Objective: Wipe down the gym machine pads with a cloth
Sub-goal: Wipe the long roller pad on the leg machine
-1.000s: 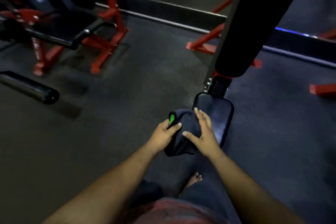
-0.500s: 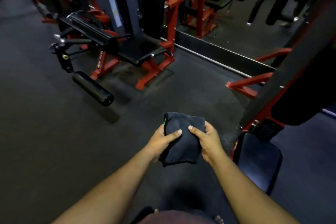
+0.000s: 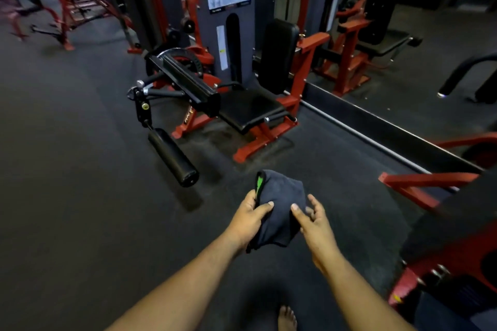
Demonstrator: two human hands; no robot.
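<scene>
**Head view: dark cloth held in mid-air, short of the leg machine**

Head view shows your two bare forearms reaching forward over the dark rubber gym floor (image 3: 67, 196). Your left hand (image 3: 248, 219) grips the dark folded cloth with a green tag (image 3: 279, 209) along its left edge, the thumb pressed across the front of the fabric and the fingers hidden behind it. Your right hand (image 3: 313, 223) sits at the cloth's right edge with the thumb on the fabric and the fingers loosely spread; you cannot tell whether those fingers truly pinch the cloth or only touch it. The cloth hangs between both hands, above the floor and touching no pad.

Farther ahead and to the left stands the red-and-grey leg extension machine (image 3: 228, 43). Its flat black seat pad (image 3: 250, 107) and upright black back pad (image 3: 278, 54) face you, and its black cylindrical roller pad (image 3: 172, 157) juts toward the near left, well apart from the cloth. Behind the machine, on the far right, a wall mirror (image 3: 403, 35) shows a reflection of the same machine. At the near right edge a second red-framed machine (image 3: 430, 188) comes into view, partly blurred. Your bare foot (image 3: 287, 318) shows on the floor at the bottom, between your forearms.
</scene>
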